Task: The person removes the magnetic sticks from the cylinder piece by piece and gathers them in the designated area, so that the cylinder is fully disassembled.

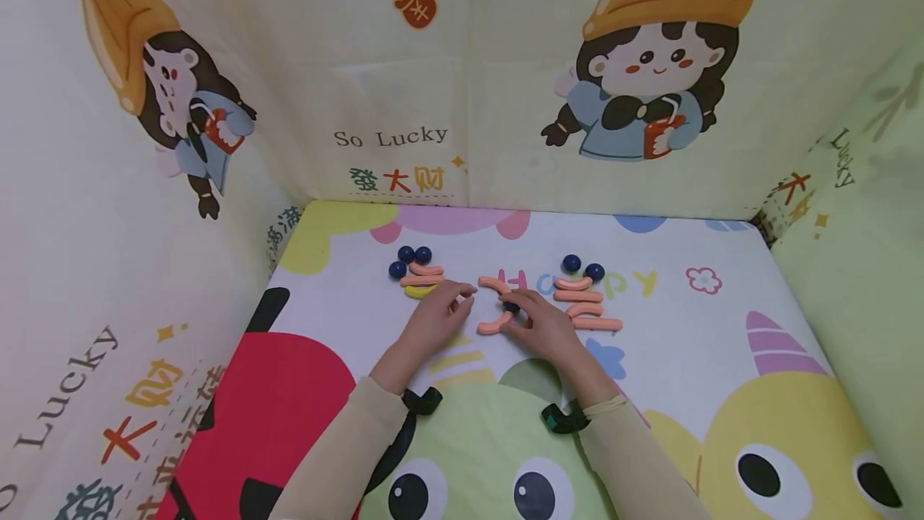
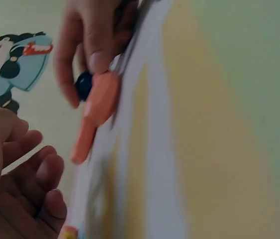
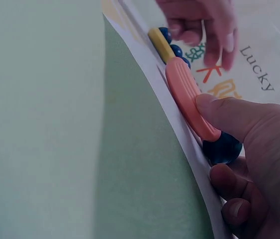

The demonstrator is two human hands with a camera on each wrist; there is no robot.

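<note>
In the head view a dark blue ball (image 1: 511, 306) sits between an upper curved pink stick (image 1: 492, 282) and a lower curved pink stick (image 1: 492, 327) on the table. My right hand (image 1: 545, 331) pinches this group from the right. In the right wrist view its thumb presses the end of a curved pink stick (image 3: 185, 97) beside the ball (image 3: 223, 148). My left hand (image 1: 442, 311) hovers to the left, its fingers loosely bent and nothing held. A yellow stick (image 1: 419, 292) lies just beyond it, partly covered by the hand.
Behind the left hand are three dark blue balls (image 1: 407, 254) and pink sticks (image 1: 422, 281). Right of the right hand lie two more balls (image 1: 572, 263) above several straight and curved pink sticks (image 1: 577, 296). Printed cloth walls (image 1: 505, 167) border the table's back and sides.
</note>
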